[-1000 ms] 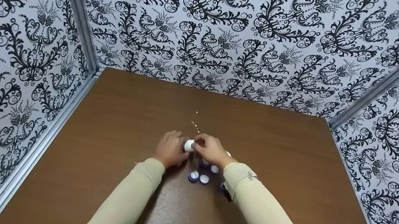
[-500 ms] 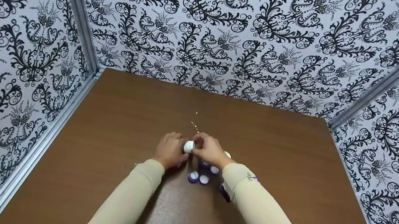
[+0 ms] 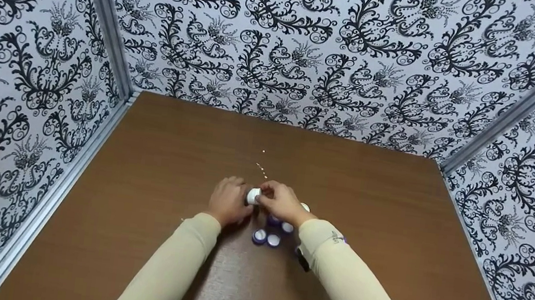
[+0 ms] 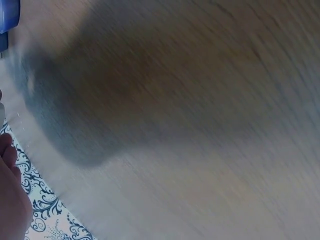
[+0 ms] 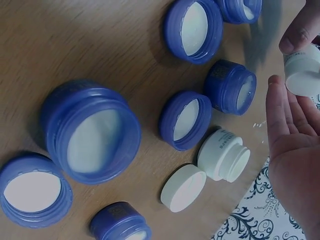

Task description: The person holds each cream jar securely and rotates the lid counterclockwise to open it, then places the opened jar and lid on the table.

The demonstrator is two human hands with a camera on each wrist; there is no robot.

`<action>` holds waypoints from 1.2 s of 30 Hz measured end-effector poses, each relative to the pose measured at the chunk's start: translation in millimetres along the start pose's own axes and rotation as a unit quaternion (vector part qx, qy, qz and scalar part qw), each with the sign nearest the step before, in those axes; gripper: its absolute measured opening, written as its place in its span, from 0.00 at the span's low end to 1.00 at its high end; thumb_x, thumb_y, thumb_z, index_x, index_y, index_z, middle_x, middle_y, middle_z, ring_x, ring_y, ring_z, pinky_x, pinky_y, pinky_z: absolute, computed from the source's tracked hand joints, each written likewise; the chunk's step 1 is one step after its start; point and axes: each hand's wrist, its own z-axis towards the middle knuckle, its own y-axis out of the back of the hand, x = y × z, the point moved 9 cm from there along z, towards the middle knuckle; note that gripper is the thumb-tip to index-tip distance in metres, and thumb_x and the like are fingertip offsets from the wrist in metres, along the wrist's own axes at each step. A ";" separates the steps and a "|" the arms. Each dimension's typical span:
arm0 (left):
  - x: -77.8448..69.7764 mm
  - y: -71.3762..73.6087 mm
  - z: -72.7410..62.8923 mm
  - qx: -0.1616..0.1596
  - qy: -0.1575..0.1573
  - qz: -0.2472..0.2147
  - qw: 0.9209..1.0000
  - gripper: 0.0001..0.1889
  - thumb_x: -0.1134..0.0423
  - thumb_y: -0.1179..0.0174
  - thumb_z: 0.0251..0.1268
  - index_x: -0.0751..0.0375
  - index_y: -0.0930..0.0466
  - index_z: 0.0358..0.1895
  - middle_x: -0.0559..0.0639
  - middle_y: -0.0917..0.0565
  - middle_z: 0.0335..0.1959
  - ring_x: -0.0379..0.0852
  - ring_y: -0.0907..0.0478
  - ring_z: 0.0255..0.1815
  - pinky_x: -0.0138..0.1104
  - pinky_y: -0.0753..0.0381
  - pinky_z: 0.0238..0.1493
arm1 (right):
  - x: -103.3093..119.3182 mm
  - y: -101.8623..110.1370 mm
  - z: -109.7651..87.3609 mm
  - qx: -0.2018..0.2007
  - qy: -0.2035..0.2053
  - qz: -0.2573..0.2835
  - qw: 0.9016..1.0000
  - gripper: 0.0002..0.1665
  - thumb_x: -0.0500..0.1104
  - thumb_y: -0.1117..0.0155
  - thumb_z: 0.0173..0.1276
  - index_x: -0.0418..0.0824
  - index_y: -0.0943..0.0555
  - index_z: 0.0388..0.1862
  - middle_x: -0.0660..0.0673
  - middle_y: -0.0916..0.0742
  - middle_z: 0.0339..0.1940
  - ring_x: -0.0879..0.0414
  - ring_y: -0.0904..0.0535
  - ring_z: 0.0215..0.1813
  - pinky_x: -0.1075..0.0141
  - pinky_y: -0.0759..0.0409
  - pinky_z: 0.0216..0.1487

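In the head view my left hand grips a small white jar just above the table. My right hand reaches in from the other side and pinches the jar's near end. Up close in the right wrist view, a thumb presses on the white jar, with the right hand's fingers against it from below. The left wrist view catches only part of the left hand at its edge. A second white jar, uncapped, lies beside a white screw cap.
Several blue jars and lids lie under my right forearm, including a large jar, a lid and a small jar. Tiny white bits trail across the wooden table beyond my hands. Patterned walls enclose the table.
Both hands stay in place around the white jar. The right fingers slip back from it slightly, then close on its end again. The other jars and lids stay where they were.
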 end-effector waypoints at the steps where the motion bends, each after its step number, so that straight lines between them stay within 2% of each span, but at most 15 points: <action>1: 0.0 -0.5 0.0 0.001 0.000 0.002 1.000 0.17 0.53 0.29 0.44 0.58 0.15 0.38 0.53 0.19 0.35 0.55 0.22 0.40 0.47 0.25 0.48 | -0.1 -0.1 0.1 0.000 0.002 0.003 1.000 0.18 0.41 0.34 0.66 0.32 0.20 0.52 0.40 0.12 0.45 0.47 0.16 0.49 0.56 0.21 0.53; 8: -0.6 -2.6 -1.1 0.001 -0.001 0.003 1.000 0.17 0.52 0.28 0.43 0.58 0.15 0.35 0.53 0.19 0.34 0.55 0.22 0.40 0.47 0.26 0.48 | -1.1 -2.3 1.1 0.004 0.011 0.032 0.999 0.20 0.34 0.29 0.58 0.33 0.21 0.50 0.40 0.13 0.43 0.45 0.16 0.48 0.54 0.20 0.52; 13: 0.4 -2.3 -1.5 -0.005 -0.003 0.003 1.000 0.18 0.53 0.29 0.44 0.58 0.14 0.38 0.52 0.18 0.35 0.55 0.22 0.41 0.47 0.25 0.49 | -0.3 -2.8 1.9 0.001 0.013 0.037 0.999 0.19 0.35 0.32 0.61 0.31 0.22 0.51 0.39 0.13 0.45 0.44 0.16 0.49 0.53 0.20 0.53; 20: 4.4 -5.4 -0.9 -0.009 0.001 0.006 1.000 0.19 0.52 0.28 0.43 0.58 0.13 0.40 0.51 0.17 0.38 0.53 0.22 0.42 0.46 0.25 0.47 | -1.8 -2.8 1.9 0.003 0.002 0.005 1.000 0.22 0.42 0.36 0.68 0.29 0.23 0.56 0.38 0.14 0.47 0.45 0.16 0.49 0.55 0.21 0.53; 27: 4.1 -5.3 -1.0 -0.010 0.000 0.000 1.000 0.19 0.52 0.28 0.43 0.59 0.14 0.38 0.52 0.17 0.37 0.54 0.22 0.41 0.46 0.25 0.47 | -1.2 -3.0 2.0 0.012 0.006 0.013 1.000 0.23 0.39 0.33 0.65 0.29 0.23 0.56 0.38 0.13 0.46 0.46 0.15 0.48 0.55 0.20 0.52; 36: 3.4 -6.3 0.4 0.002 0.004 0.000 1.000 0.20 0.52 0.28 0.45 0.59 0.13 0.41 0.53 0.17 0.38 0.54 0.22 0.43 0.47 0.25 0.48 | 1.0 -1.7 2.1 0.005 0.019 0.028 0.999 0.21 0.34 0.31 0.58 0.32 0.21 0.51 0.39 0.12 0.43 0.47 0.15 0.47 0.56 0.19 0.50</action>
